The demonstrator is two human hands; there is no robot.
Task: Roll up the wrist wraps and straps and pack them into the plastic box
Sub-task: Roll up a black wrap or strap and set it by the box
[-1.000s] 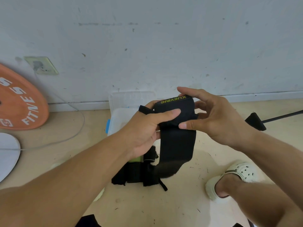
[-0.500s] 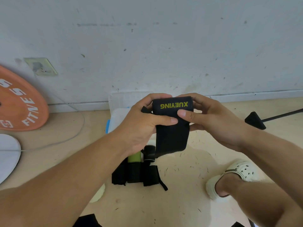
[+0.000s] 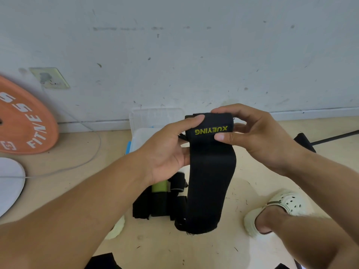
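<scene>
A black wrist wrap [image 3: 210, 171] hangs in the air in front of the wall, held up at its top end. That top end is folded or rolled over, and yellow letters on it read XUEYING (upside down from here). The rest of the wrap hangs straight down like a long flat band, and its bottom end reaches the floor [image 3: 194, 253] or hangs just above it; it is hard to tell which.

The left hand [image 3: 171, 150] holds the left side of the rolled top, with its thumb pressed across the front and its fingers curled behind. The right hand [image 3: 258, 136] pinches the right side, thumb on the front just under the letters and fingers bent over the top edge.

Under the left wrist, on the floor, lies a pile of black straps [image 3: 155, 206] with a green roll [image 3: 159, 186] in it. The hanging wrap comes down just beside this pile.

Behind the hands, by the wall, stands the clear plastic box [image 3: 141, 133] with its lid up against the wall.

Far left, an orange weight plate [image 3: 25, 125] leans on the wall, and a thin white cable [image 3: 93, 150] runs along the floor. At the lower right there is a foot in a white shoe [image 3: 279, 208] with holes.
</scene>
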